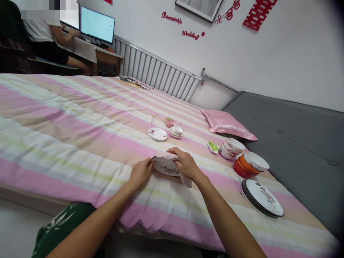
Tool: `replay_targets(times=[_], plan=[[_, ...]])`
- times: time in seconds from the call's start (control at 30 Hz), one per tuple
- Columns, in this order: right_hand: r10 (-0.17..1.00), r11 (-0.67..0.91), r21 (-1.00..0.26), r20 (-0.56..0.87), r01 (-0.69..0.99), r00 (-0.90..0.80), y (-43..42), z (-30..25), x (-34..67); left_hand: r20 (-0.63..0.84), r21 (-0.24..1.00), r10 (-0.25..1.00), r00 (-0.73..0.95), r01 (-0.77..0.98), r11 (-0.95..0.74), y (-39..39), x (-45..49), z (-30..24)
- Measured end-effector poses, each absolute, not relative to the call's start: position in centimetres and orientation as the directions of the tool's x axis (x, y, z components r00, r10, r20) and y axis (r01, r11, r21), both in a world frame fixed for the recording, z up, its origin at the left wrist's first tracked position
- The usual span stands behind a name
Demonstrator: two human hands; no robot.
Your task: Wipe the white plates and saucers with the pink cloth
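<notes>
A white plate with a dark rim and a brown floral print is tilted up just above the bed, near its front edge. My left hand grips the plate's left rim, thumb on the face. Closed round a pale pink cloth, my right hand presses it over the plate's upper right edge. Part of the cloth hangs down beside the plate, and the cloth hides the plate's top and right rim. Beyond the hands lies a short stack of small white plates with red flowers.
Small white bowls and pink dishes sit past the small plates. To the right are a green leaf-shaped dish, patterned bowls, orange and red bowls, and stacked oval plates. A pink pillow leans near the grey headboard.
</notes>
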State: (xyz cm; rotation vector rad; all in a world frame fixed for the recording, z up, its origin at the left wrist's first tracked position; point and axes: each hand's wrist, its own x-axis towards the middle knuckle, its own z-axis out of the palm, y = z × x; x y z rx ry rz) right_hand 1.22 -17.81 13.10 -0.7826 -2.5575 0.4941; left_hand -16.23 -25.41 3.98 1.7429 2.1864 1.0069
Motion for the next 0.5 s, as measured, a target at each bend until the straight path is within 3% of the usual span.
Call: replay_targets(times=[0.33, 0.5], plan=[[0.619, 0.766, -0.516, 0.430, 0.384, -0.658, -18.2, 13.2, 1.4, 0.143, 0.652, 0.919, -0.367, 0.733, 0.192, -24.9, -15.7, 3.9], [0.650, 0.663, -0.693, 0.345, 0.283, -0.678, -18.1, 13.3, 2.9, 0.133, 0.652, 0.909, -0.394, 0.726, 0.219, -24.8, -15.7, 3.9]])
